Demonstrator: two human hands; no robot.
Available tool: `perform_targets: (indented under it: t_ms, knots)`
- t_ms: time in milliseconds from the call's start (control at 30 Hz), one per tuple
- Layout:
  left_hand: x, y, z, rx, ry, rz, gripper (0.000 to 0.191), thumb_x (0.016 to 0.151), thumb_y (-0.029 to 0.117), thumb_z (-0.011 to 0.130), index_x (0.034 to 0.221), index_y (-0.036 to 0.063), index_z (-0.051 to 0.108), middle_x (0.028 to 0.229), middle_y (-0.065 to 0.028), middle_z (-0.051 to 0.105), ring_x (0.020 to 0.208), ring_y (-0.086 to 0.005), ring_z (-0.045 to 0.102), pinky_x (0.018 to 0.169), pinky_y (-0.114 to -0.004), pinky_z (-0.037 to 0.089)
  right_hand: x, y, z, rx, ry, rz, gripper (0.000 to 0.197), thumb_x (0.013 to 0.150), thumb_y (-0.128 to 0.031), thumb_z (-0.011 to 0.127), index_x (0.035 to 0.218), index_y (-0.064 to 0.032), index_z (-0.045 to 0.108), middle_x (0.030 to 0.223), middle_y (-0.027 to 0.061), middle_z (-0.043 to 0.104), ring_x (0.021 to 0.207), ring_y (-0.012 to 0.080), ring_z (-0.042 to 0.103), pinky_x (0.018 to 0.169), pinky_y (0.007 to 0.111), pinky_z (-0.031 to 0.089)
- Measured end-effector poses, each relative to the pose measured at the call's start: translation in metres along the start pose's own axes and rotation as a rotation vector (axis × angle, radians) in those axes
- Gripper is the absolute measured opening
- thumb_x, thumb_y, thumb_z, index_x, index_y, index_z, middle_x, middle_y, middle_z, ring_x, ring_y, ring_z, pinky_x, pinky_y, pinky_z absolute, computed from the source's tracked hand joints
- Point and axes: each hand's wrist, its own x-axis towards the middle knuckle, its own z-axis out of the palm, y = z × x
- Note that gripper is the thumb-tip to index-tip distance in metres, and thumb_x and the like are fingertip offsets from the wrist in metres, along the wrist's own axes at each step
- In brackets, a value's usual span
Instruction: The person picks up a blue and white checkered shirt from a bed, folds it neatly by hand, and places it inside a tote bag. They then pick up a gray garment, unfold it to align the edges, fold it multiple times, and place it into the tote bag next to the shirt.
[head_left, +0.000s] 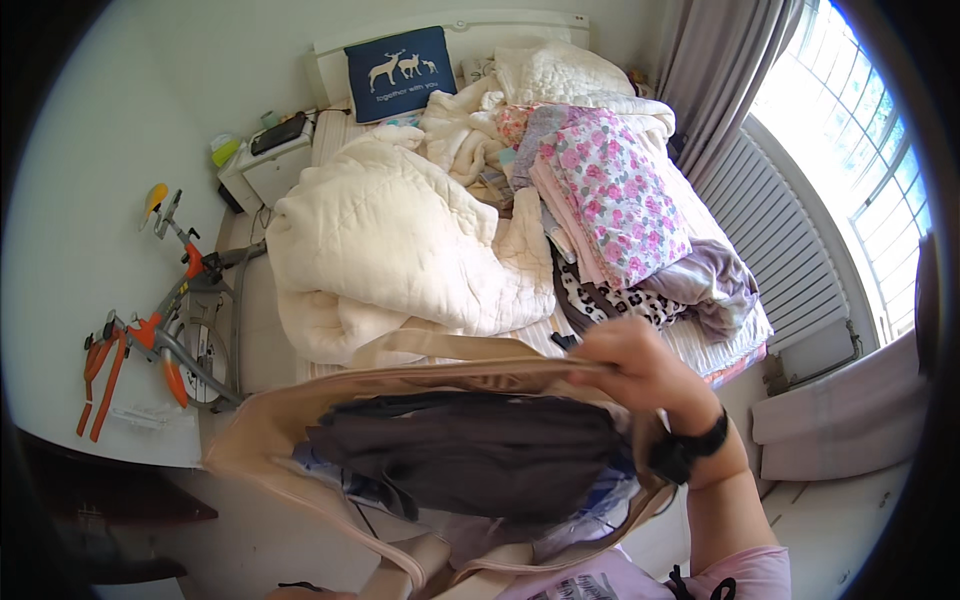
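A large beige fabric bag (262, 420) hangs wide-mouthed in front of my body, its carrying straps looping at the front and back. Dark folded clothes (465, 450) lie inside it, with blue-and-clear plastic (600, 499) around them. My right hand (630, 364) grips the bag's rim at its far right corner; a black watch is on that wrist. Of my left arm only a bit shows at the bottom edge, and the left hand itself is out of view. Beyond the bag, a cream quilt (390, 232) lies heaped on the bed.
Folded floral bedding (607, 195) and leopard-print fabric (622, 300) lie on the bed's right side. A navy cushion (401, 73) leans on the headboard. At left are an exercise bike (187, 300) and a white nightstand (277, 161); at right, a radiator (780, 247) below a barred window.
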Motion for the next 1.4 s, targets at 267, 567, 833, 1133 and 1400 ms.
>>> perform_targets:
  t_ms: [267, 567, 833, 1133, 1400]
  knots:
    - [-0.025, -0.008, 0.066, -0.158, 1.230, 0.180, 0.046, 0.074, 0.037, 0.075, 0.092, 0.0065, 0.045, 0.063, -0.0009, 0.055, 0.063, -0.0197, 0.057, 0.075, -0.035, 0.044, 0.086, 0.025, 0.086, 0.074, -0.018, -0.118, 0.018, 0.082, -0.025, 0.064, 0.084, -0.0077, 0.065, 0.068, 0.0163, 0.058, 0.064, 0.0351, 0.056, 0.058, 0.039, 0.044]
    - [-0.036, -0.055, 0.009, -0.161, 1.387, 0.203, 0.021, 0.086, 0.023, 0.060, 0.083, 0.0122, 0.042, 0.066, 0.0025, 0.040, 0.065, -0.0136, 0.043, 0.083, -0.035, 0.040, 0.134, 0.095, 0.153, 0.050, -0.022, 0.112, 0.022, 0.081, -0.028, 0.062, 0.090, -0.0084, 0.066, 0.078, 0.0157, 0.063, 0.075, 0.0346, 0.060, 0.066, 0.041, 0.047]
    - [-0.074, -0.174, -0.048, -0.344, 1.861, 0.063, 0.006, 0.089, 0.013, 0.055, 0.092, 0.0081, 0.053, 0.071, 0.0007, 0.046, 0.075, -0.0136, 0.051, 0.082, -0.035, 0.041, -0.018, 0.129, 0.175, 0.571, -0.101, 0.386, 0.030, 0.089, -0.023, 0.056, 0.110, -0.0024, 0.062, 0.098, 0.0108, 0.066, 0.088, 0.0203, 0.063, 0.076, 0.031, 0.049]
    - [-0.069, -0.171, -0.038, -0.253, 1.935, -0.074, 0.051, 0.089, 0.015, 0.054, 0.134, 0.0013, 0.035, 0.124, -0.0133, 0.048, 0.113, -0.0210, 0.046, 0.096, -0.037, 0.034, -0.253, 0.121, 0.133, 0.666, 0.369, 1.225, 0.034, 0.088, -0.025, 0.055, 0.113, -0.0027, 0.060, 0.094, 0.0062, 0.066, 0.084, 0.0129, 0.061, 0.073, 0.025, 0.048]
    - [0.017, -0.161, -0.021, 0.771, 1.638, -0.382, 0.071, 0.083, 0.011, 0.060, 0.143, 0.0081, 0.024, 0.149, -0.0146, 0.019, 0.136, -0.0305, 0.023, 0.109, -0.044, 0.018, -0.196, 0.067, 0.114, 0.590, 0.407, 0.926, 0.028, 0.090, -0.022, 0.055, 0.104, 0.0012, 0.063, 0.090, 0.0070, 0.066, 0.083, 0.0148, 0.061, 0.073, 0.026, 0.048]
